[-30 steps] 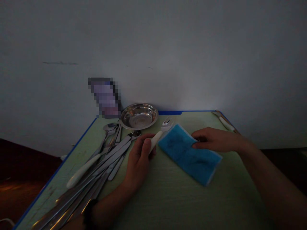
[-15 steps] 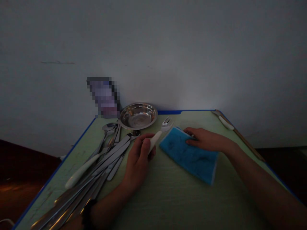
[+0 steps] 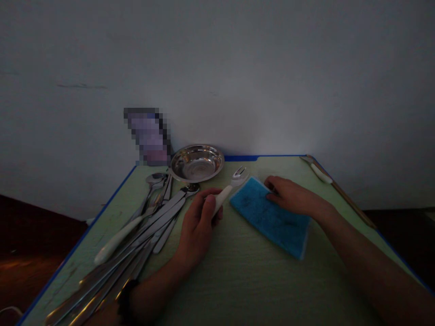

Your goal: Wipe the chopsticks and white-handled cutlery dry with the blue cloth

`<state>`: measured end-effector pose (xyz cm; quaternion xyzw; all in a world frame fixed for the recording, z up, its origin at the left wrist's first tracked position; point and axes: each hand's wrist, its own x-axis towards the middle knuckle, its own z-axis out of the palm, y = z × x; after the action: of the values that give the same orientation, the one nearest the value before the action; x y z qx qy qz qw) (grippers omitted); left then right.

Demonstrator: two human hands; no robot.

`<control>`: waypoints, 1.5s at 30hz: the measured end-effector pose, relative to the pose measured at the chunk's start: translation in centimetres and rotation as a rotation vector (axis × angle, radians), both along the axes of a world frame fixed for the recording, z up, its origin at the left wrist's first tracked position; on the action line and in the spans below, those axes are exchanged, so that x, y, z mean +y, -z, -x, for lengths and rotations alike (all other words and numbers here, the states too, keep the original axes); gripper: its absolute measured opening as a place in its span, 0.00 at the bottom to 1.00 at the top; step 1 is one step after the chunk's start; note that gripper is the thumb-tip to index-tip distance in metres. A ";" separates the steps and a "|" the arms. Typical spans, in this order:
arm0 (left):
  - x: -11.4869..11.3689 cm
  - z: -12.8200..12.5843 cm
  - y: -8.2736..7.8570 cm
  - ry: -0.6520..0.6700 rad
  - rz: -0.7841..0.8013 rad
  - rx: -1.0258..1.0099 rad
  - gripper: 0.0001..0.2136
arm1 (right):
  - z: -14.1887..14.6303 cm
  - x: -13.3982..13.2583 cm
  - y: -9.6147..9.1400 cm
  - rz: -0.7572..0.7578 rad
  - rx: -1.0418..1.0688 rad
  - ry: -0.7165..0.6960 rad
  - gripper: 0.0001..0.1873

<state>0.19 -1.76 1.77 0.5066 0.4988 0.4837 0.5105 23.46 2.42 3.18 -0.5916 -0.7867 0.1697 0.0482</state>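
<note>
My left hand [image 3: 201,215] is closed round the pale handle of a fork [image 3: 224,195], whose metal tines point up and away to the right. A blue cloth [image 3: 272,219] with a white edge hangs from my right hand [image 3: 292,194], pinched at its top between thumb and fingers. The cloth's upper left corner is close to the fork's neck; I cannot tell whether they touch. Left of my left hand lies a pile of metal cutlery [image 3: 149,240], with spoons, knives and a pale-handled piece [image 3: 115,240] in it.
A shiny metal bowl [image 3: 197,165] stands at the back of the green table [image 3: 238,290], near the wall. A blurred-out upright device [image 3: 149,136] leans beside it. Along the right edge lies another pale-handled utensil [image 3: 321,173] near a brown strip [image 3: 353,203].
Both hands keep their holds on the fork and the cloth. The view has shifted very slightly, and the cloth has moved a little to the right.
</note>
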 end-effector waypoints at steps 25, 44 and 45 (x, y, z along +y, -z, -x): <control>-0.5 0.2 0.1 0.228 -0.194 0.393 0.10 | 2.7 -1.9 -4.3 -0.269 0.312 0.105 0.10; -0.7 0.6 0.7 0.104 -0.317 0.415 0.11 | 5.5 -1.5 -0.1 -0.157 0.586 0.229 0.19; -0.7 0.6 0.7 0.111 -0.310 0.409 0.11 | 5.5 -1.4 -0.1 -0.100 0.641 0.218 0.19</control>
<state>-0.42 -2.44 1.09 0.6926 0.4829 0.4134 0.3409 17.95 1.01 3.27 -0.5858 -0.6709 0.3020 0.3399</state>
